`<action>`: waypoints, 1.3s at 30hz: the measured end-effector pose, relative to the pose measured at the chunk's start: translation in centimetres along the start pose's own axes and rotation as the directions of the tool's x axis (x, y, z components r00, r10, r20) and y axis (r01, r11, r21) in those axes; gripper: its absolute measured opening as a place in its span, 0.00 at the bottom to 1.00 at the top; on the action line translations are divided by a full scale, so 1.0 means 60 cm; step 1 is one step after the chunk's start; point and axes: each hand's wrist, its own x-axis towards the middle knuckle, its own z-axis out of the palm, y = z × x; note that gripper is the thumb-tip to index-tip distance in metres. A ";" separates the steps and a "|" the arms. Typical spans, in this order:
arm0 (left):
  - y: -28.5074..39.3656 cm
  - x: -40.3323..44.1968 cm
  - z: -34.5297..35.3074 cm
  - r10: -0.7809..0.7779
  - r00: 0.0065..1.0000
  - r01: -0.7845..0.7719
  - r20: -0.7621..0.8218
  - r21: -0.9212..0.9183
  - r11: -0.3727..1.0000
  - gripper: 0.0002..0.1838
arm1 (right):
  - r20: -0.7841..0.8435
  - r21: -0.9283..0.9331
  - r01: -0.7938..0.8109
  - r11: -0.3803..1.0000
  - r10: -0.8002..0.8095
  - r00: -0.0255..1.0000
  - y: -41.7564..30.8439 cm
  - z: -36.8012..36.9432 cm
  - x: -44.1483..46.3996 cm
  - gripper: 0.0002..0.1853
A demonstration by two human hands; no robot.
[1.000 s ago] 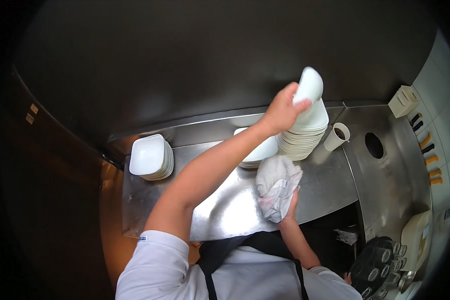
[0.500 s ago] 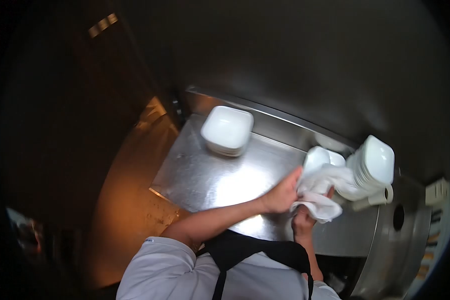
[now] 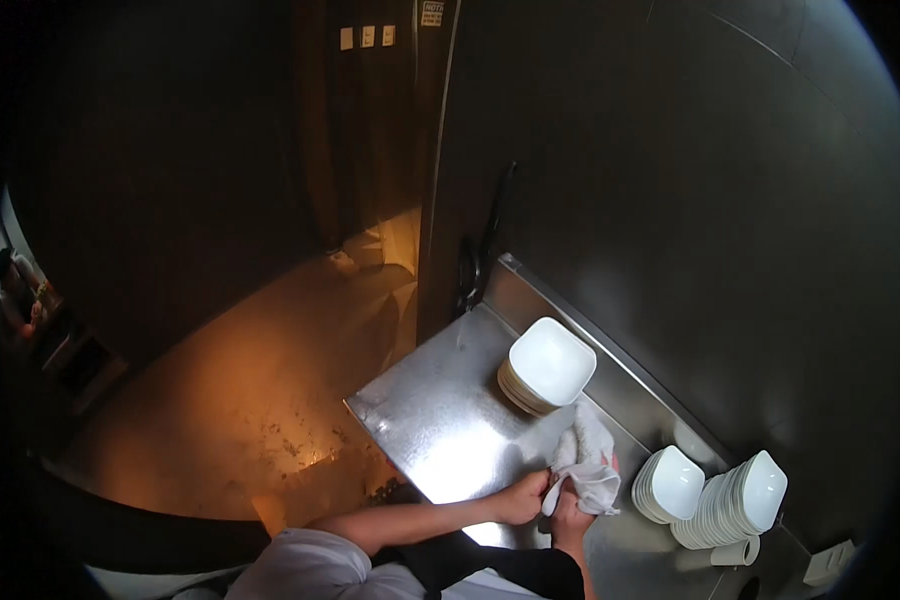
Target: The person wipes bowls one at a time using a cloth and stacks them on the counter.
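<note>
My left hand [image 3: 523, 497] is closed at the left side of a bunched white cloth [image 3: 588, 485], above the steel counter. My right hand [image 3: 570, 517] grips the cloth from below and the right, its fingers partly covered by the folds. A pale form rises from the far side of the cloth; I cannot tell whether it is more cloth or a dish inside. Just beyond my hands stands a stack of square white bowls [image 3: 552, 362]. To the right are a shorter bowl stack [image 3: 667, 485] and a longer, leaning stack [image 3: 740, 500].
The steel counter [image 3: 425, 400] has a raised back edge [image 3: 610, 355] against a dark wall. A white cylindrical object [image 3: 735, 552] lies by the right stacks. A pale box [image 3: 828, 563] sits at far right. Brown floor [image 3: 270, 420] extends left.
The view has swung left, so the counter appears lower and further right. My hands and the cloth have moved from the right-hand bowls toward the left stack.
</note>
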 end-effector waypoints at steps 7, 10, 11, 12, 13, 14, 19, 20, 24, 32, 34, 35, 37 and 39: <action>0.067 -0.041 0.029 0.021 0.992 -0.005 -0.125 0.128 0.992 0.22 | 0.060 -0.323 0.078 0.943 -0.062 0.996 0.000 -0.013 -0.011 0.36; 0.098 -0.058 0.044 -0.053 0.987 0.083 -0.150 0.198 0.977 0.19 | 0.031 -0.269 -0.103 0.958 0.116 0.993 0.005 -0.024 -0.038 0.32; 0.100 -0.055 0.048 -0.081 0.992 0.081 -0.097 -0.003 0.997 0.18 | 0.010 -0.238 -0.168 0.957 0.175 0.984 0.004 -0.024 -0.047 0.31; 0.081 -0.064 0.036 -0.136 0.990 0.136 -0.044 0.003 0.991 0.19 | -0.006 -0.225 -0.209 0.952 0.213 0.977 0.005 -0.027 -0.055 0.30; 0.076 -0.068 0.041 -0.161 0.985 0.165 -0.067 0.053 0.985 0.20 | -0.021 -0.227 -0.230 0.946 0.232 0.973 0.006 -0.029 -0.062 0.28; 0.079 -0.069 0.048 -0.149 0.984 0.161 -0.096 0.127 0.979 0.21 | -0.010 -0.251 -0.208 0.945 0.213 0.977 0.013 -0.036 -0.065 0.29; 0.018 -0.058 0.062 -0.059 0.992 0.085 -0.110 0.248 0.965 0.21 | -0.183 -0.005 -0.116 0.993 0.113 0.977 0.024 -0.050 -0.065 0.32; 0.008 -0.054 0.067 -0.008 0.996 0.030 -0.084 0.259 0.965 0.21 | -0.235 0.057 -0.113 0.992 0.123 0.964 0.027 -0.050 -0.072 0.32; 0.089 -0.038 0.109 -0.331 0.929 0.358 -0.166 0.637 0.683 0.08 | -0.005 -0.292 -0.684 0.669 0.714 0.700 0.019 -0.106 -0.126 0.31; 0.047 -0.024 0.112 0.238 0.888 -0.454 0.392 0.678 0.578 0.19 | -0.069 0.518 -0.518 0.680 0.637 0.767 0.057 -0.147 -0.050 0.34; 0.015 -0.059 0.092 0.472 0.736 -0.677 0.485 0.528 0.514 0.20 | -0.138 0.345 -0.589 0.731 0.660 0.738 0.048 -0.128 -0.148 0.33; 0.044 -0.071 0.088 0.498 0.754 -0.656 0.427 0.475 0.586 0.20 | -0.176 0.258 -0.608 0.751 0.655 0.735 0.042 -0.107 -0.177 0.33; 0.036 -0.086 0.090 0.538 0.790 -0.608 0.295 0.486 0.627 0.21 | -0.192 0.185 -0.619 0.763 0.646 0.739 0.054 -0.092 -0.205 0.33; 0.027 -0.111 0.091 0.557 0.812 -0.564 0.174 0.481 0.671 0.20 | -0.174 0.159 -0.589 0.792 0.610 0.773 0.086 -0.084 -0.221 0.33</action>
